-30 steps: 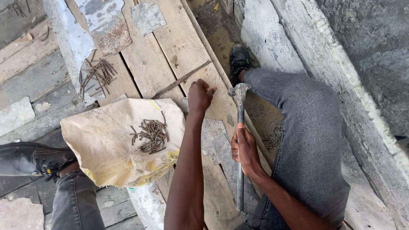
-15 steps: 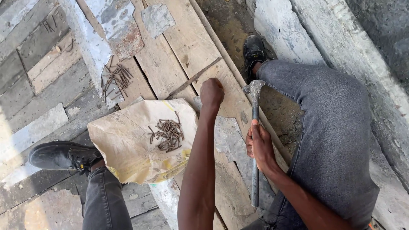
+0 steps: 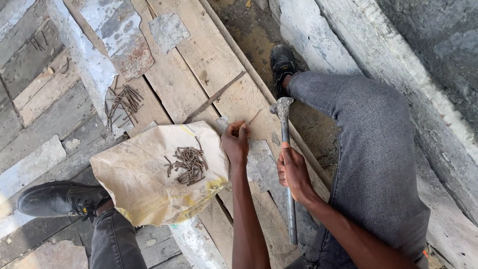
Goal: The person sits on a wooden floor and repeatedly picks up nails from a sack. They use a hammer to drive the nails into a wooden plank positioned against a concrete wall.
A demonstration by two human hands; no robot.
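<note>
Weathered wooden planks (image 3: 209, 55), patched with grey cement crust, are forming the work surface, and we are crouching over them beside a rough concrete wall (image 3: 398, 65). Using the hammer (image 3: 286, 149) as our landmark: its metal head is resting near the plank edge, just in front of our right knee, and its long shaft is running back toward us. Our right hand (image 3: 295, 172) is wrapping closed around the shaft a little below the head, fingers curled fully round it. Our left hand (image 3: 236, 142) is lying just left of the hammer head, fingertips pinched together and pressing down on the plank; we cannot tell whether a nail is sitting between them. Left of that hand, a crumpled paper sack (image 3: 149, 174) is lying flat and carrying a small heap of rusty nails (image 3: 188, 163). Farther left of the hammer and higher up, a second loose cluster of nails (image 3: 124, 102) is lying on the cement patch. Our black shoes are showing: one (image 3: 282, 64) just beyond the hammer head, the other (image 3: 59, 199) past the sack at the lower left.
</note>
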